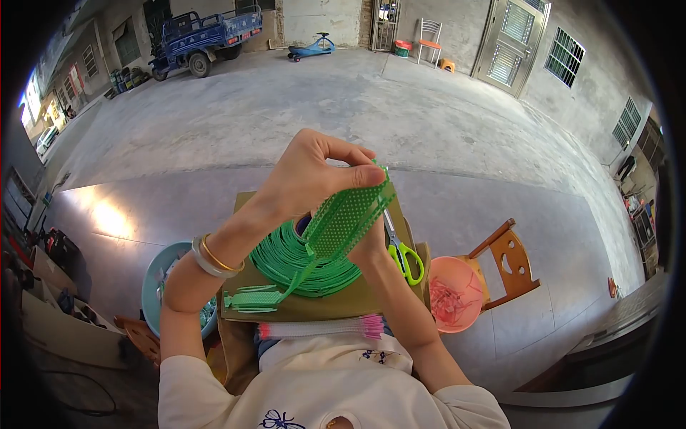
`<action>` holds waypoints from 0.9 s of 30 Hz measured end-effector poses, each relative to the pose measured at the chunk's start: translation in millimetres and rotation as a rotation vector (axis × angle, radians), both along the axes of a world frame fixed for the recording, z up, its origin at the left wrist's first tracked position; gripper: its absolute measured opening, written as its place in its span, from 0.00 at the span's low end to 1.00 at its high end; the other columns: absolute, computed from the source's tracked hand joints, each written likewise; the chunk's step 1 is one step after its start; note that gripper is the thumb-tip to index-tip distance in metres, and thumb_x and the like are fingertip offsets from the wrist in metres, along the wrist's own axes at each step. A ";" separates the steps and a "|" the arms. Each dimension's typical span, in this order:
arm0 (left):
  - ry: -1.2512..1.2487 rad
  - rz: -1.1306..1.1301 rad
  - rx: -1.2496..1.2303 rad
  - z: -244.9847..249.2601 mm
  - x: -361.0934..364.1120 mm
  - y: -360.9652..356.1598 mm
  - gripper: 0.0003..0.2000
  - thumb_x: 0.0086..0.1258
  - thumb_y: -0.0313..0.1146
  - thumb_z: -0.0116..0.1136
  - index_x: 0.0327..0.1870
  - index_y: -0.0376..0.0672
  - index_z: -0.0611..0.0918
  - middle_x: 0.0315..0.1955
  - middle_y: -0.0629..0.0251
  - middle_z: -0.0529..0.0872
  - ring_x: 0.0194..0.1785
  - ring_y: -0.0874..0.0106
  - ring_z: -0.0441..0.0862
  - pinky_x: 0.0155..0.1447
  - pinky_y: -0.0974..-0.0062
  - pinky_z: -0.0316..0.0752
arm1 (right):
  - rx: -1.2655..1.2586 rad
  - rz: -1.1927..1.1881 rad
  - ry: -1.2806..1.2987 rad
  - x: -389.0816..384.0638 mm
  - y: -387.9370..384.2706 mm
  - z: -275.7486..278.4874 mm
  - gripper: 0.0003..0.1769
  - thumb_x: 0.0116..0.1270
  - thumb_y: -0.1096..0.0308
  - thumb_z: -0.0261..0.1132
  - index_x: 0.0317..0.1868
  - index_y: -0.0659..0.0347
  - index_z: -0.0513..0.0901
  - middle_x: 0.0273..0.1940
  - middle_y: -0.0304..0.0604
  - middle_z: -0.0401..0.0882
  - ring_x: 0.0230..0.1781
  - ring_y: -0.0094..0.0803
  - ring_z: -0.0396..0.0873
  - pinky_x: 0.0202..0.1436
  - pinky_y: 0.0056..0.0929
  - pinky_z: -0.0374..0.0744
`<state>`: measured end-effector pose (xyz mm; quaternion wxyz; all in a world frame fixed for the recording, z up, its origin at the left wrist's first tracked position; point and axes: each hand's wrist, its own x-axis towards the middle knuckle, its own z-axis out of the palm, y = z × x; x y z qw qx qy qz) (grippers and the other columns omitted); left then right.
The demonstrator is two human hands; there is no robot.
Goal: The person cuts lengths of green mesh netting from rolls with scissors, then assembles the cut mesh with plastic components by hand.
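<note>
Left hand (314,171) pinches green perforated plastic strip (346,218) at its top; right hand (373,247) sits beneath, grip cannot be told. A loose pinch may drop the strip.

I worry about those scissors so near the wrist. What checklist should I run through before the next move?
1. Left hand pinches the green mesh piece at its top edge: ok.
2. Right hand holds the green mesh piece from behind: cannot tell, mostly hidden.
3. Scissors lie on the cardboard board, in neither hand: ok.
4. Green strip coil rests on the cardboard board below the hands: ok.
5. Pink bowl stands upright, contents inside: ok.
</note>
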<state>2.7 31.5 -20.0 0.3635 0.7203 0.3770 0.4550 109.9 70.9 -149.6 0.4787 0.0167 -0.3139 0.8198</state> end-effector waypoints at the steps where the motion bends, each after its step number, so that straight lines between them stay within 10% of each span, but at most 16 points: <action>1: 0.000 0.044 0.021 -4.7 0.0 4.8 0.11 0.55 0.34 0.68 0.32 0.36 0.85 0.42 0.49 0.83 0.42 0.71 0.80 0.41 0.77 0.73 | -0.041 -0.045 -0.001 -2.8 -13.9 13.9 0.32 0.68 0.39 0.42 0.43 0.63 0.74 0.32 0.46 0.77 0.31 0.34 0.77 0.34 0.30 0.78; 6: -0.028 0.177 -0.138 -7.3 -3.7 7.8 0.10 0.57 0.33 0.67 0.32 0.33 0.85 0.48 0.49 0.80 0.20 0.79 0.79 0.13 0.86 0.64 | 0.015 0.043 0.023 5.0 -33.3 41.8 0.39 0.65 0.34 0.38 0.44 0.67 0.74 0.31 0.49 0.76 0.32 0.37 0.77 0.38 0.34 0.78; 12: -0.035 0.181 -0.221 -15.3 -7.5 9.6 0.13 0.60 0.35 0.64 0.36 0.33 0.84 0.54 0.51 0.75 0.14 0.81 0.75 0.11 0.87 0.64 | 0.103 0.093 -0.165 3.6 -32.5 35.6 0.22 0.70 0.52 0.48 0.40 0.66 0.73 0.31 0.45 0.75 0.33 0.35 0.78 0.37 0.30 0.79; 19: -0.421 -0.333 -0.617 -67.4 -22.0 -0.1 0.33 0.68 0.52 0.48 0.65 0.37 0.58 0.52 0.57 0.76 0.36 0.72 0.83 0.44 0.76 0.78 | -0.167 -0.004 0.087 32.1 -2.2 37.3 0.06 0.70 0.69 0.50 0.42 0.62 0.71 0.32 0.41 0.73 0.34 0.33 0.77 0.40 0.31 0.78; 27: -0.075 -0.445 -0.903 -72.5 -65.5 -46.1 0.13 0.60 0.25 0.61 0.45 0.31 0.78 0.35 0.54 0.84 0.36 0.69 0.84 0.44 0.77 0.79 | -0.202 -0.073 0.386 88.2 34.7 31.5 0.06 0.69 0.72 0.51 0.44 0.62 0.71 0.35 0.40 0.72 0.35 0.30 0.71 0.48 0.30 0.74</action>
